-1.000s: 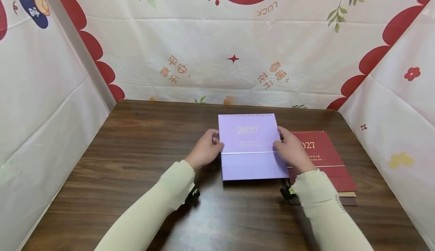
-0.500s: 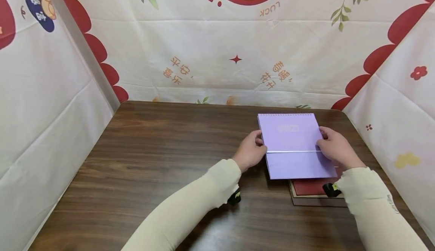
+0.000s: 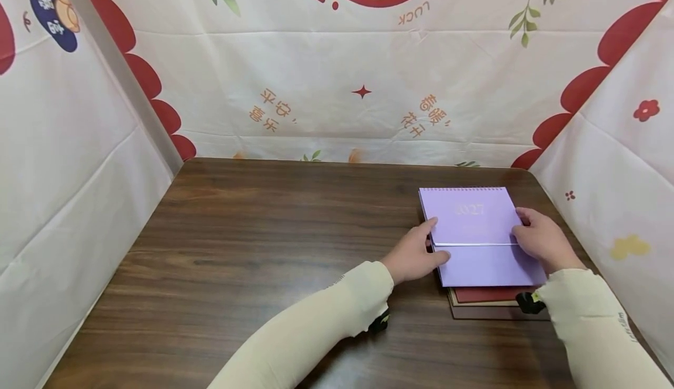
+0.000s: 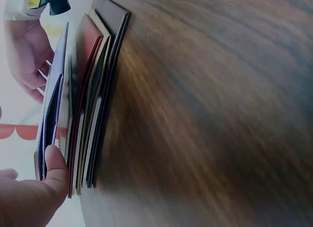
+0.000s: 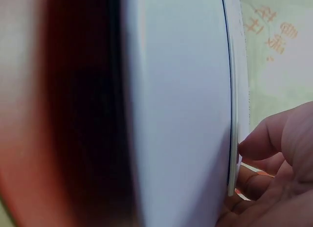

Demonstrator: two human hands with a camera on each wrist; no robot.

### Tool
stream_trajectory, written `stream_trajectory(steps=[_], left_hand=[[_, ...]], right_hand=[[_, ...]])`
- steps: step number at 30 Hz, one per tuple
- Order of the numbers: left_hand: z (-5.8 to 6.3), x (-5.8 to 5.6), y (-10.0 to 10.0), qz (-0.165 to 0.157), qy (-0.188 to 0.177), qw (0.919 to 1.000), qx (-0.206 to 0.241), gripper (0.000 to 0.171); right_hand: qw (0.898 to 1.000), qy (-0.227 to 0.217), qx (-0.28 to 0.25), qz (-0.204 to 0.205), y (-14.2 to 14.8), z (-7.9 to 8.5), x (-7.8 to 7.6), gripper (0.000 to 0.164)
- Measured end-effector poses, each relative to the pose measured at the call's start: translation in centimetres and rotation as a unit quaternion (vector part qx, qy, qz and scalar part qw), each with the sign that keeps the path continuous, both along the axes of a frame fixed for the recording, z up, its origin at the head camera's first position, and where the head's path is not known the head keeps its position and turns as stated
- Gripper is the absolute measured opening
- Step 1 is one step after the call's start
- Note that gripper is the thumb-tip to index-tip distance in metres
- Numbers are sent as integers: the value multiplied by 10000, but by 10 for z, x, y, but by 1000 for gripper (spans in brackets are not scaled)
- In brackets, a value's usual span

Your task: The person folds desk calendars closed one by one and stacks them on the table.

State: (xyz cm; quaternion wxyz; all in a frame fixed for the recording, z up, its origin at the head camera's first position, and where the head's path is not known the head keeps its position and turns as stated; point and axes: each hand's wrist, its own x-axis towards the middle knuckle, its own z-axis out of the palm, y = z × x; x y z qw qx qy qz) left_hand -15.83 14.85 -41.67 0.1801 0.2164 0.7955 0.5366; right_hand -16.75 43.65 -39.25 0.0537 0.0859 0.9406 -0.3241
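A lilac 2027 desk calendar (image 3: 476,231) lies flat on top of a stack at the table's right side. Under it show the front edges of a red calendar (image 3: 489,294) and a brown one (image 3: 495,312). My left hand (image 3: 416,254) holds the lilac calendar's left edge, thumb on its cover and index finger along the side. My right hand (image 3: 542,240) grips its right edge, thumb on top. The left wrist view shows the stack edge-on: lilac calendar (image 4: 51,104), red calendar (image 4: 85,80), my left thumb (image 4: 54,163) against the lilac edge. The right wrist view shows the lilac calendar (image 5: 181,114) and curled fingers (image 5: 279,158).
The dark wooden table (image 3: 263,248) stretches bare to the left of the stack. Printed white and red cloth walls (image 3: 337,85) close in the back and both sides, and the right wall stands close to the stack.
Both hands carried the lilac calendar from the table's middle to the right and set it down on the red calendar, which it now covers almost fully.
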Motion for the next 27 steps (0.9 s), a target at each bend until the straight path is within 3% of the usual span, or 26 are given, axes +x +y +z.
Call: stream_trajectory(steps=[10,21,24,27], left_hand=[[-9,9,10,-416,239,9984,-291,66],[-13,12,17,-718,118,9961,-505,62],[-14,11,17,-669,31,9966,-474,61],[-15,11,16,-420,-77,9985,-349,58]], right_hand=[[9995,-43,310,-84,13,-11,8,59],[9985,-288,324,-331,21,-18,15,61],[9986,-313,245,-360,21,-18,15,62],[9988,-281,163,-364,20,-16,17,62]])
